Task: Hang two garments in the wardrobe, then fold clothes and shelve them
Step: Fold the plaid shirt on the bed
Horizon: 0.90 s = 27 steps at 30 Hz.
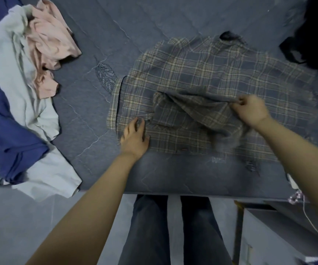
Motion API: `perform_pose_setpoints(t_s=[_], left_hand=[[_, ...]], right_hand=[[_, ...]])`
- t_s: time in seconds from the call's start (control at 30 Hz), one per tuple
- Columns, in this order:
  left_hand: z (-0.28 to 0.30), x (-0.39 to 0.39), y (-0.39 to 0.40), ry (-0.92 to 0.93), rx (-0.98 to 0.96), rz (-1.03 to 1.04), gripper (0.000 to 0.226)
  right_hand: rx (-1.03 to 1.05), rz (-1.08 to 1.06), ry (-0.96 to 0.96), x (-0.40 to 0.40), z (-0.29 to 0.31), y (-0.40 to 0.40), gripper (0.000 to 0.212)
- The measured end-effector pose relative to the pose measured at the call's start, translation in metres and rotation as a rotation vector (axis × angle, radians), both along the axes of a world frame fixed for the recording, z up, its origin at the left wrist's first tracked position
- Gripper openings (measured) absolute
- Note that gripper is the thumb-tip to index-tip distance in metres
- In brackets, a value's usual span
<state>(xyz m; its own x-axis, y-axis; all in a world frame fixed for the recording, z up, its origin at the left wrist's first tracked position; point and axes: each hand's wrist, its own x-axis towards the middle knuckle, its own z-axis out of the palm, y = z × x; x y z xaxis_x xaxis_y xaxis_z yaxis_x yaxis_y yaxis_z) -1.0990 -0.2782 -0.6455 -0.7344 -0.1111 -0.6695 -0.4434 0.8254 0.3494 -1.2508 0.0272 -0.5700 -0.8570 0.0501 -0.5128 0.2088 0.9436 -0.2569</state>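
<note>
— Looking down, what do your hands have?

— Your right hand [250, 109] pinches a fold of the plaid shirt [202, 73], its fingers [239, 101] curled round a raised ridge of cloth that is lifted off the rest of the garment. Your left hand [134, 137] rests on the shirt's near left part, just beside its dark-edged side, fingers bent down onto the fabric; you cannot tell whether they grip the cloth or only press it.

— And where does the shirt lie?

— It is spread wide across the grey-blue quilted bed [101, 25], between your two hands and beyond them, with its near edge close to the bed's edge in front of your legs [173, 226].

— What else is around you?

— Well apart to your left sits a heap: a pink garment [49, 35] on top of a pale grey-green garment [11, 54], and a blue garment [15, 134] nearer you. A black item [314, 35] lies at the far right corner.

— Anything you cannot make out?

— The shirt's collar end is blurred, the bunched part below your right hand is smeared, the heap and the black item are cut off by the frame.
</note>
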Motion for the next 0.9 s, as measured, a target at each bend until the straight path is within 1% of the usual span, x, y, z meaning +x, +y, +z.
perform_pose_setpoints(t_s=[0.03, 0.07, 0.13, 0.17, 0.2, 0.27, 0.3, 0.33, 0.37, 0.4, 0.43, 0.5, 0.53, 0.6, 0.63, 0.67, 0.7, 0.73, 0.83, 0.9], left_hand=[[0.002, -0.003, 0.003, -0.021, -0.009, 0.020, 0.065], [0.005, -0.007, 0.007, -0.032, -0.012, 0.044, 0.065], [0.010, -0.012, 0.016, -0.024, -0.015, 0.118, 0.062], [0.013, -0.014, 0.020, 0.007, -0.020, 0.175, 0.060], [0.014, -0.016, 0.025, 0.067, -0.032, 0.237, 0.055], [0.016, -0.018, 0.035, 0.224, -0.027, 0.359, 0.042], [0.017, -0.021, 0.041, 0.271, 0.030, 0.433, 0.034], [0.018, -0.025, 0.047, 0.282, 0.139, 0.544, 0.027], [0.020, -0.030, 0.054, 0.253, 0.289, 0.696, 0.019], [0.023, -0.036, 0.061, 0.194, 0.458, 0.870, 0.013], [0.024, -0.044, 0.067, 0.117, 0.621, 1.029, 0.008], [0.022, -0.061, 0.077, -0.030, 0.894, 1.251, 0.010], [0.020, -0.069, 0.081, -0.082, 1.011, 1.340, 0.015], [0.015, -0.085, 0.089, -0.144, 1.168, 1.490, 0.030], [0.014, -0.092, 0.093, -0.165, 1.194, 1.535, 0.036], [0.013, -0.097, 0.098, -0.176, 1.200, 1.561, 0.040], [0.011, -0.101, 0.103, -0.177, 1.203, 1.578, 0.043], [0.009, -0.104, 0.107, -0.171, 1.221, 1.596, 0.045], [0.005, -0.108, 0.114, -0.133, 1.330, 1.659, 0.053], [0.006, -0.109, 0.116, -0.112, 1.381, 1.687, 0.059]], right_hand=[[0.088, 0.048, 0.039, -0.017, 0.001, 0.008, 0.022], [0.161, 0.079, 0.062, -0.031, -0.001, 0.014, 0.022], [0.271, 0.123, 0.055, -0.050, -0.006, 0.018, 0.044], [0.285, 0.136, 0.075, -0.054, -0.009, 0.017, 0.052], [0.254, 0.140, 0.130, -0.056, -0.012, 0.014, 0.053], [0.063, 0.126, 0.234, -0.048, -0.016, 0.002, 0.039], [-0.063, 0.099, 0.236, -0.038, -0.019, -0.005, 0.029], [-0.179, 0.048, 0.196, -0.024, -0.021, -0.011, 0.021], [-0.283, -0.037, 0.119, -0.010, -0.024, -0.016, 0.017], [-0.391, -0.170, 0.020, 0.003, -0.028, -0.019, 0.016], [-0.511, -0.349, -0.089, 0.011, -0.032, -0.020, 0.017], [-0.747, -0.750, -0.266, 0.015, -0.037, -0.017, 0.022], [-0.846, -0.942, -0.328, 0.011, -0.038, -0.014, 0.028], [-0.991, -1.318, -0.434, 0.003, -0.044, -0.007, 0.047], [-1.024, -1.484, -0.463, 0.001, -0.048, -0.005, 0.057], [-1.043, -1.602, -0.459, 0.001, -0.051, -0.004, 0.064], [-1.061, -1.658, -0.420, 0.000, -0.054, -0.004, 0.066], [-1.077, -1.670, -0.356, -0.003, -0.057, -0.005, 0.063], [-1.120, -1.653, -0.130, -0.024, -0.057, 0.003, 0.052], [-1.114, -1.633, -0.015, -0.037, -0.046, 0.017, 0.045]])
